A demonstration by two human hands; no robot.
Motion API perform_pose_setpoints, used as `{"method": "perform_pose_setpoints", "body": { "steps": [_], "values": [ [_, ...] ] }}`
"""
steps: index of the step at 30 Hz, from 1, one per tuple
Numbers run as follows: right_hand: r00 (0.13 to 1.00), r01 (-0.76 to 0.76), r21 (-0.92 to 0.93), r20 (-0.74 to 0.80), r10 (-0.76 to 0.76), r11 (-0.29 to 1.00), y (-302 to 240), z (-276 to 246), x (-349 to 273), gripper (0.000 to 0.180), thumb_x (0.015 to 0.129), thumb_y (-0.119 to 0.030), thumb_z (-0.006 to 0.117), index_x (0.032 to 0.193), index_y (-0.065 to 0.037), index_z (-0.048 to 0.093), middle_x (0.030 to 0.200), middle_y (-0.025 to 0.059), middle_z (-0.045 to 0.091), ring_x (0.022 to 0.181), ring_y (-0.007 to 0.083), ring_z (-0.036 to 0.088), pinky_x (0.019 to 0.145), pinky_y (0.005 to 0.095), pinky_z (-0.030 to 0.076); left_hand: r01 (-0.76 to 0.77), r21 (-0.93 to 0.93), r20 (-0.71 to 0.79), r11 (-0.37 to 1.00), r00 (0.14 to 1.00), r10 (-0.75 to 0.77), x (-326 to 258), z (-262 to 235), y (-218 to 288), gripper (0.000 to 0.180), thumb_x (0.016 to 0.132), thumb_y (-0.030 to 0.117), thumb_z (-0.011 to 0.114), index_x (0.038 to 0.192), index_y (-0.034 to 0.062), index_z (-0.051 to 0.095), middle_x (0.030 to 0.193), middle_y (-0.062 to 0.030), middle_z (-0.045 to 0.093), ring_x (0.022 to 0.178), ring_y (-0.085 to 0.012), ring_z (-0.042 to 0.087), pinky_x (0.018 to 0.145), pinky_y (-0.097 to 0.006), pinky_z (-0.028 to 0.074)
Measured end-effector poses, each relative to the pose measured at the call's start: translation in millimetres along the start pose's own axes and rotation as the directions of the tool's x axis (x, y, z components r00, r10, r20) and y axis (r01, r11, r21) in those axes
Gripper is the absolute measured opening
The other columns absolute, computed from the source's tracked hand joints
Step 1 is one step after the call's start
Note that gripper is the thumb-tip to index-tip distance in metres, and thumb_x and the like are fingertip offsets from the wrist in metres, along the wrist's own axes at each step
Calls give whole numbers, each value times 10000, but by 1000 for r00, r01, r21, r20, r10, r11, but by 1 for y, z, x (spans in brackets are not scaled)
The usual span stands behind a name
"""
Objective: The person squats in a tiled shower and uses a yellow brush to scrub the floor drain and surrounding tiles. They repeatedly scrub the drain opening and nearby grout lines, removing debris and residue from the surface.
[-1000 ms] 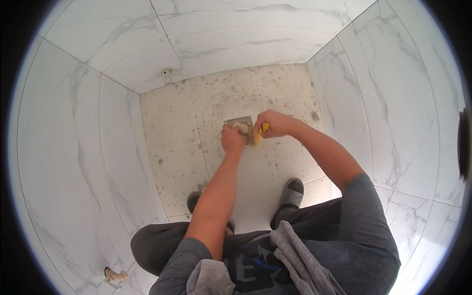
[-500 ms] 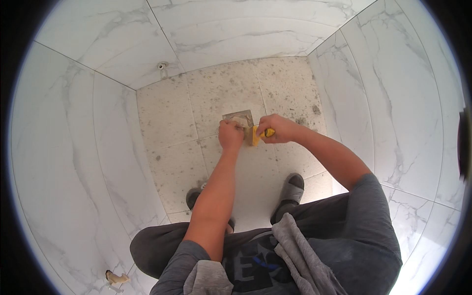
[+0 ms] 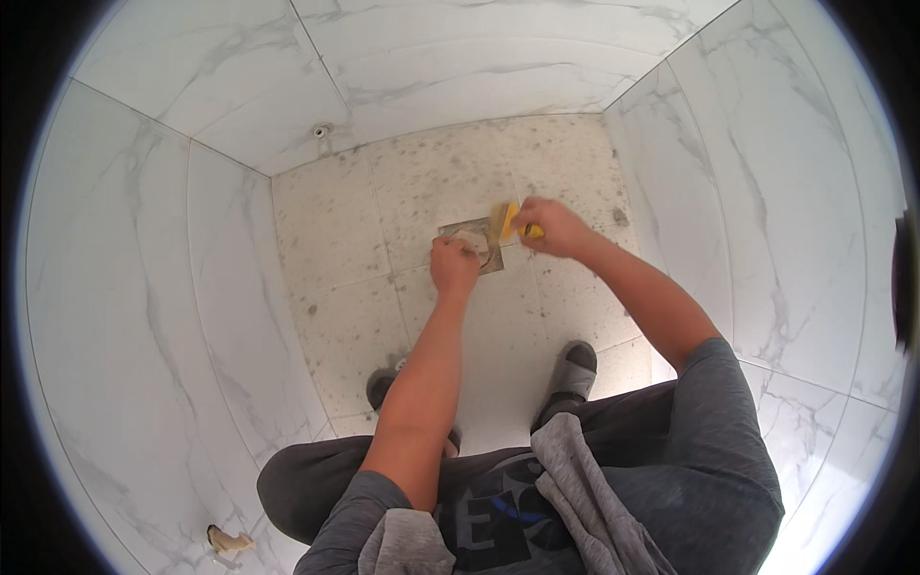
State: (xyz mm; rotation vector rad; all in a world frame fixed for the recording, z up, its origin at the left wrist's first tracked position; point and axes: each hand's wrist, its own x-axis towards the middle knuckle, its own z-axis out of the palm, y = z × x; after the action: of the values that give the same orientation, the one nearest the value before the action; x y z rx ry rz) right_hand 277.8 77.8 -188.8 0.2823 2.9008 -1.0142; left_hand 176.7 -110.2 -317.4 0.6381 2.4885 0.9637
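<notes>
A square recess (image 3: 492, 262) with a greyish edge lies in the middle of the pale tiled floor. Over it my left hand (image 3: 454, 265) is closed, fingertips at a pale piece (image 3: 471, 238) that lies within the square; whether they grip it is hidden. My right hand (image 3: 554, 228) is wrapped round the handle of a yellow brush (image 3: 511, 222). The brush's tan end hangs at the recess's right edge, slightly smeared by motion; I cannot tell whether it touches.
White marbled wall tiles (image 3: 460, 62) rise on three sides. A pipe outlet (image 3: 322, 131) sticks out low on the far wall. My sandalled feet (image 3: 573, 374) flank the near floor. A ragged hole (image 3: 230, 541) shows in the tile at lower left.
My right hand has moved the brush away from me, from the recess's near right side up to its far right corner. My left hand stays almost in place.
</notes>
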Motion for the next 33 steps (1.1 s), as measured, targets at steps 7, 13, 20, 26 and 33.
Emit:
{"method": "perform_pose_setpoints", "body": {
  "steps": [7, 13, 20, 26, 33],
  "values": [
    [997, -9, 141, -80, 20, 990, -6, -15, 25, 253, 733, -89, 784, 980, -96, 735, 922, 129, 629, 903, 321, 650, 802, 433, 538, -51, 24, -96, 998, 994, 53, -13, 9, 0, 98, 806, 87, 720, 888, 105, 772, 1201, -139, 621, 1106, -329, 601, 924, -422, 524],
    [998, -56, -260, -44, 46, 964, -22, -5, 67, 267, 742, -167, 793, 989, -80, 740, 910, 140, 653, 836, 341, 652, 754, 419, 537, -45, -51, -161, 998, 986, 37, -23, 15, -1, 101, 832, 89, 711, 913, 92, 771, 1266, -129, 620, 1132, -331, 595, 949, -426, 515],
    [973, -218, 197, -33, 228, 956, -59, 28, 105, 270, 747, -239, 755, 833, 8, 690, 749, 229, 663, 757, 399, 679, 688, 465, 553, -2, -20, -143, 1000, 990, -1, -26, 20, -2, 117, 837, 96, 713, 932, 110, 778, 1267, -120, 627, 1152, -325, 593, 966, -423, 509],
    [990, -135, -270, 0, 140, 953, -43, 15, 125, 209, 764, -209, 750, 827, -19, 691, 790, 214, 692, 748, 403, 658, 690, 434, 531, -23, -67, -161, 998, 987, 12, -28, 19, -5, 118, 844, 109, 707, 939, 115, 777, 1272, -102, 626, 1168, -303, 590, 964, -412, 514],
    [984, -86, 67, 164, 74, 994, -67, 38, 122, 243, 727, -228, 743, 819, -8, 699, 786, 238, 669, 796, 419, 671, 716, 485, 554, -30, -17, -141, 999, 990, 27, -26, 20, -3, 119, 847, 96, 716, 953, 108, 770, 1267, -86, 611, 1182, -295, 579, 957, -407, 518]
  ]
}}
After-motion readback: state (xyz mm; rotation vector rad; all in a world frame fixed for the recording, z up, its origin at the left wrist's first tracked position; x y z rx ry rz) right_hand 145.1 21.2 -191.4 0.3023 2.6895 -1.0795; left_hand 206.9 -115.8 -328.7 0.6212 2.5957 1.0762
